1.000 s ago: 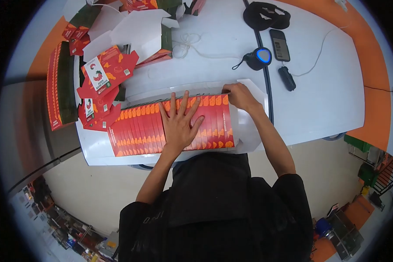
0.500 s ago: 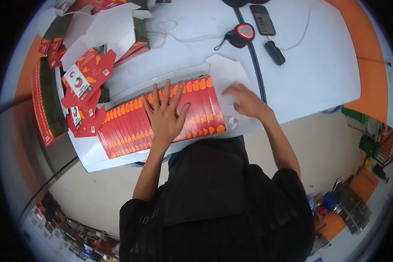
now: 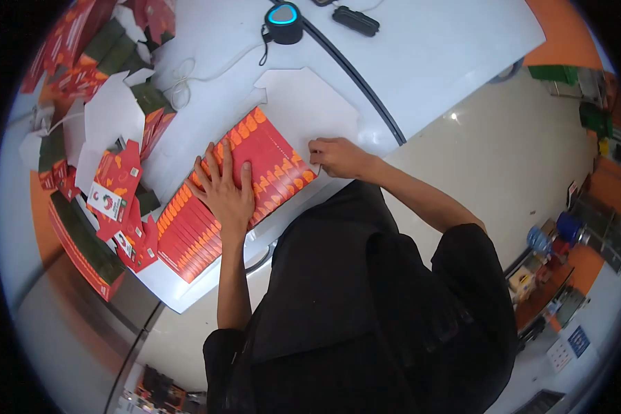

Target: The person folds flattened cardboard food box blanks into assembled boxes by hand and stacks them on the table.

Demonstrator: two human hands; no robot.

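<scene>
A long row of red and orange folded cartons (image 3: pixel 272 155) lies overlapped on a white sheet (image 3: pixel 310 103) on the table. My left hand (image 3: pixel 226 195) rests flat on the middle of the row, its fingers spread. At the row's right end, near the lower corner, my right hand (image 3: pixel 338 157) has its fingers bent and pressed together beside the last carton. What its fingertips pinch, if anything, is too small to make out; a bit of the white sheet's edge is near them.
More red cartons (image 3: pixel 110 200) and opened white-sided boxes (image 3: pixel 114 114) are heaped at the left. A round black device with a blue light (image 3: pixel 283 21), a cable (image 3: pixel 221 72) and a black case (image 3: pixel 356 21) are at the back of the white table (image 3: pixel 435 69).
The view has turned and shifted, so the row slants more steeply. My right hand has moved from the row's far corner to its near corner. My left hand stays flat on the cartons.
</scene>
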